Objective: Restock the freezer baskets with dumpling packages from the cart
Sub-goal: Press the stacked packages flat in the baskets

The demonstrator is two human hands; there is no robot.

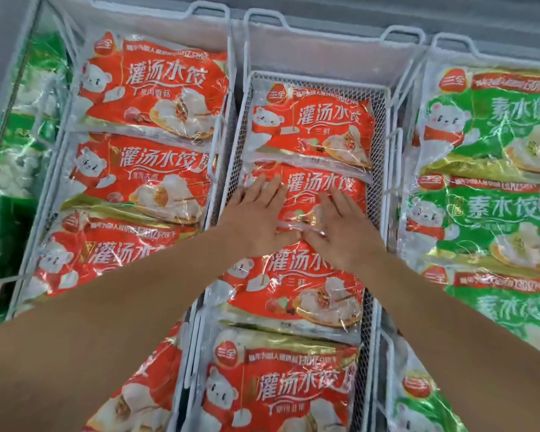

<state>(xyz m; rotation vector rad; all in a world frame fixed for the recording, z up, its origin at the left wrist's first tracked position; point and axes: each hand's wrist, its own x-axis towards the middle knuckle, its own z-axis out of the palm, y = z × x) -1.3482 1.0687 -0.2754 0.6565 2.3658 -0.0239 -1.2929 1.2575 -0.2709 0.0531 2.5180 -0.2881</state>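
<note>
Both my hands lie flat on a red dumpling package (312, 194) in the middle white mesh basket (379, 126). My left hand (259, 213) presses its left part with straight fingers. My right hand (337, 226) presses its right part, thumb toward the left hand. Another red package (312, 132) lies behind it in the same basket, and a third red package (293, 288) lies in front, partly under my wrists. A fourth red package (278, 388) sits nearest me.
The left wire basket (225, 14) holds three red dumpling packages (150, 88). A basket on the right (430, 48) holds green dumpling packages (487, 126). More green packages (19, 126) show at the far left. The freezer's grey back wall (325, 10) runs along the top.
</note>
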